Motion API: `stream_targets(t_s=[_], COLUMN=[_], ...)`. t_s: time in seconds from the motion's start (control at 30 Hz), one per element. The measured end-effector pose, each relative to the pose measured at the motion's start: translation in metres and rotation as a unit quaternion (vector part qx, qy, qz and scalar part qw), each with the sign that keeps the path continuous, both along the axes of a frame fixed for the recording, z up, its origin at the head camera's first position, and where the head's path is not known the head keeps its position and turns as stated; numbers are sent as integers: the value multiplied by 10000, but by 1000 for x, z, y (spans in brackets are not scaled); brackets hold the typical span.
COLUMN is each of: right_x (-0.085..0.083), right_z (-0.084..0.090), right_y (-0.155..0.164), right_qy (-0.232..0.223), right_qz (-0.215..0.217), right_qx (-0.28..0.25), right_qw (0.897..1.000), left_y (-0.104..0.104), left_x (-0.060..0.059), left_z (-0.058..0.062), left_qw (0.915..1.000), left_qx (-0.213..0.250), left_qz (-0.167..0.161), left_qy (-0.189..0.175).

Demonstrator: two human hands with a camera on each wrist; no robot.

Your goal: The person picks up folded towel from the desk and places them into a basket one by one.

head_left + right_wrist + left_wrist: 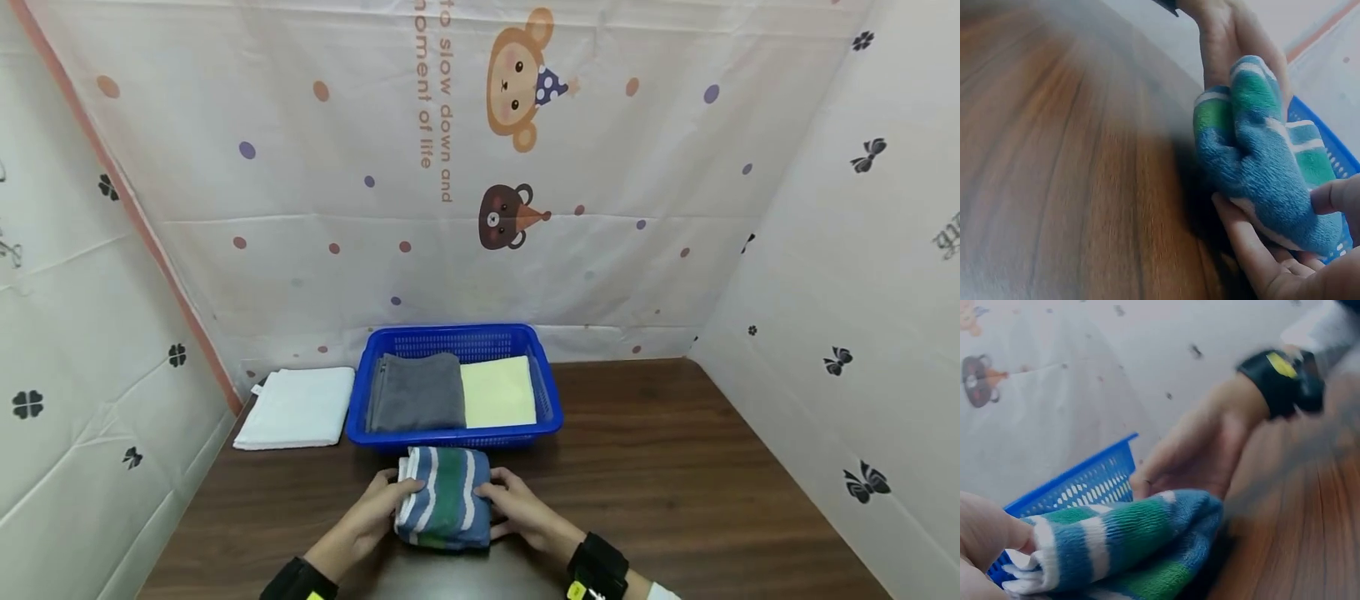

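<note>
A folded towel (444, 500) with blue, green and white stripes is between my two hands, just in front of the blue basket. My left hand (375, 510) grips its left side, thumb on top and fingers underneath. On the opposite side my right hand (525, 510) holds it the same way, thumb over the edge. In the right wrist view the towel (1266, 169) shows thick rolled folds, and fingers of the right hand (1254, 250) reach below it. The left wrist view shows its layered white edge (1029, 575) by the left thumb.
The blue plastic basket (450, 437) stands at the back of the wooden table (637, 467), holding a folded grey towel (420, 392) and a folded pale yellow towel (498, 392) side by side. Left of it lies a folded white towel (298, 408). Printed curtains (600, 275) enclose the table's back and sides.
</note>
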State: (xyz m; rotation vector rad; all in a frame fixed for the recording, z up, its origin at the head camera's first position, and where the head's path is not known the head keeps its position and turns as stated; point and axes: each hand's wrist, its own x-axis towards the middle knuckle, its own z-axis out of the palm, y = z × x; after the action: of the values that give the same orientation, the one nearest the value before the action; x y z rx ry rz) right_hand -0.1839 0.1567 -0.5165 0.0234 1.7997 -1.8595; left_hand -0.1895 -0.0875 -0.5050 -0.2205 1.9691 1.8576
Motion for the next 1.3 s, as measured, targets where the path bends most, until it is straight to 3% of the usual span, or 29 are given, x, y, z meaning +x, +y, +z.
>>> stream_targets(t_s=[0.13, 0.3, 0.47, 0.63, 0.77, 0.87, 0.97, 1.17, 1.3], right_x=[2, 5, 13, 19, 15, 0, -26, -87, -112], right_z=[4, 9, 20, 44, 71, 93, 112, 136, 141], right_y=[-1, 1, 9, 16, 22, 26, 31, 39, 44], right_qy=[103, 129, 169, 338, 637, 937, 1112, 1150, 1139], right_qz=[-34, 109, 228, 448, 575, 488, 204, -135, -56], right_qx=[-31, -42, -20, -123, -191, 13, 428, 1307, 1610], right_qw=[9999, 9998, 9996, 9983, 9961, 9944, 9927, 9846, 9803], left_y=[-10, -16, -18, -22, -16, -8, -1, 16, 30], left_x=[4, 13, 23, 33, 31, 18, -8, -78, -120], left_z=[3, 6, 13, 36, 63, 82, 98, 117, 118], left_qw=[9995, 10000, 9995, 9978, 9972, 9950, 9930, 9913, 9927], left_qx=[284, 56, 67, 134, 11, 53, 78, -250, -500], left_qz=[-155, -69, -302, -495, -39, 342, 427, -68, -463], left_qy=[-66, -9, 80, 423, 750, 937, 1099, 1292, 996])
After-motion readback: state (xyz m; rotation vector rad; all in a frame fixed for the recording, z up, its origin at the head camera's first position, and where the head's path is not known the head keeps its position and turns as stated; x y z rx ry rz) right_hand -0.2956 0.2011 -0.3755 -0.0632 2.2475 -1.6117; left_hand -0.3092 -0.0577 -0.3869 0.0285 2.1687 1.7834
